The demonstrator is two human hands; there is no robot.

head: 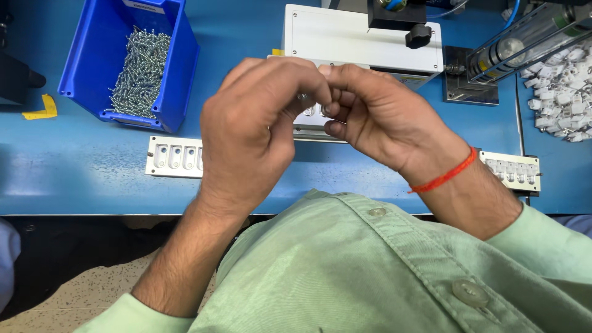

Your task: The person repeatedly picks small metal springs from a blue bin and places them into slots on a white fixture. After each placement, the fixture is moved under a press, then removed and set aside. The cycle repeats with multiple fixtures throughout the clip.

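Note:
My left hand (253, 129) and my right hand (382, 114) meet fingertip to fingertip above the blue table, just in front of a white machine box (345, 37). Between the fingertips sits a small metal part (305, 97); which hand grips it I cannot tell, and most of it is hidden. Behind the fingers lies a white fixture plate (311, 120) with round sockets. A red thread circles my right wrist.
A blue bin (98, 37) of several screws stands at the back left. A white slotted jig (174, 156) runs across the table (74, 179) under my hands, its right end (512, 171) showing. A heap of small white parts (564, 92) and a clear tube (530, 43) lie right.

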